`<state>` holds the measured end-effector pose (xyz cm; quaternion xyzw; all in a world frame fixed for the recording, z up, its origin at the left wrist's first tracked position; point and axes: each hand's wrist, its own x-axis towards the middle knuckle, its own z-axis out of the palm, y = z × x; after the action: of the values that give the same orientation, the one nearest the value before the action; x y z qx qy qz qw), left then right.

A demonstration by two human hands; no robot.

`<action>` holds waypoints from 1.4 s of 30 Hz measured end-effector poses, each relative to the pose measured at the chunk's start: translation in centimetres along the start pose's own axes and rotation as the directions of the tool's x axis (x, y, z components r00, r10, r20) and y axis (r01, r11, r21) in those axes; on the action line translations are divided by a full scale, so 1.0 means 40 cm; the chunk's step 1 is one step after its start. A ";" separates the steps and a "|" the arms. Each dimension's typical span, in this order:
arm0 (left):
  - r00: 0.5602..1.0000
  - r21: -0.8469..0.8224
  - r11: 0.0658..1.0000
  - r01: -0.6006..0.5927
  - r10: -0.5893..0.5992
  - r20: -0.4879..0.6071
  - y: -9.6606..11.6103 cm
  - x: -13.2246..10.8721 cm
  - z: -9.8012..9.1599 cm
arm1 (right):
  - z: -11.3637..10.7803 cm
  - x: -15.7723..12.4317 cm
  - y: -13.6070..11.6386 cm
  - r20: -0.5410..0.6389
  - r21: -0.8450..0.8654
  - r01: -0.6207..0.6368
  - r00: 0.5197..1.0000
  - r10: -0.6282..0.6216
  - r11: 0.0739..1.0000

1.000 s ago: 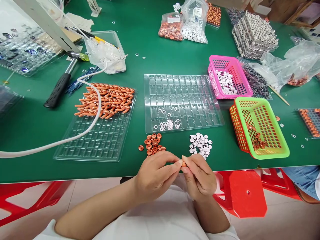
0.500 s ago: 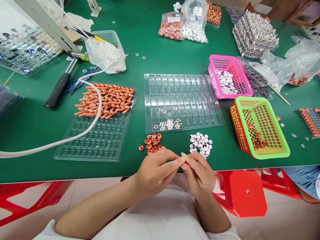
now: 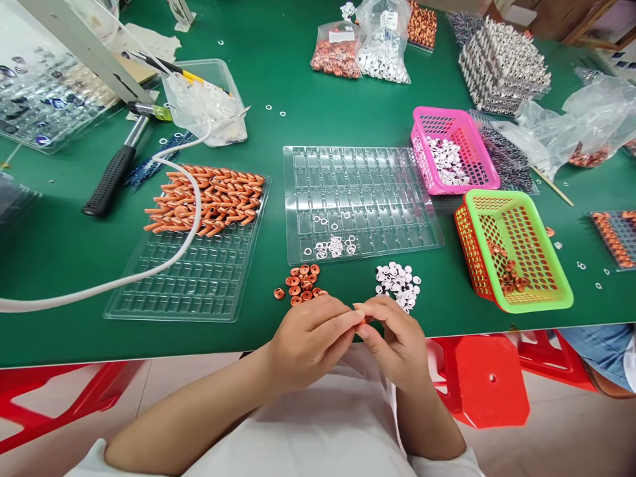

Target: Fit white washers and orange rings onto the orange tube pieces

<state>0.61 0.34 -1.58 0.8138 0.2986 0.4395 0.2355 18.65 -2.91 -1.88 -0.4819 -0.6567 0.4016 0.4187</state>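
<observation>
My left hand (image 3: pixel 311 341) and my right hand (image 3: pixel 397 341) meet at the fingertips in front of the table's near edge. Both are closed in a pinch on a small copper-coloured piece (image 3: pixel 366 320), mostly covered by the fingers. Just beyond my left hand lies a loose pile of copper-coloured round caps (image 3: pixel 304 281). White discs (image 3: pixel 397 283) lie beyond my right hand. Farther back, a clear compartment tray (image 3: pixel 362 192) carries small white rings (image 3: pixel 335 246) on its near part.
To the left, a clear tray (image 3: pixel 173 291) holds copper-coloured parts (image 3: pixel 213 199), with a white cable (image 3: pixel 191 232) across it. A hammer (image 3: pixel 116 165) lies behind. Pink (image 3: pixel 454 182) and green (image 3: pixel 541 305) baskets stand at right. A red stool (image 3: pixel 491 384) is below.
The right fingers have shifted slightly against the left ones, and a bit more of the copper-coloured piece shows between them. The whole view has moved a little; the table items stay put.
</observation>
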 end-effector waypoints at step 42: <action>0.987 -0.260 0.953 0.153 -0.136 0.083 0.016 0.002 -0.025 | 0.002 0.003 -0.009 0.002 -0.219 0.317 0.946 -0.325 0.923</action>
<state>-0.03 0.07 -0.60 0.7646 0.2880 0.4307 0.3834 18.45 -2.87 -1.56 -0.4173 -0.7591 0.2454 0.4352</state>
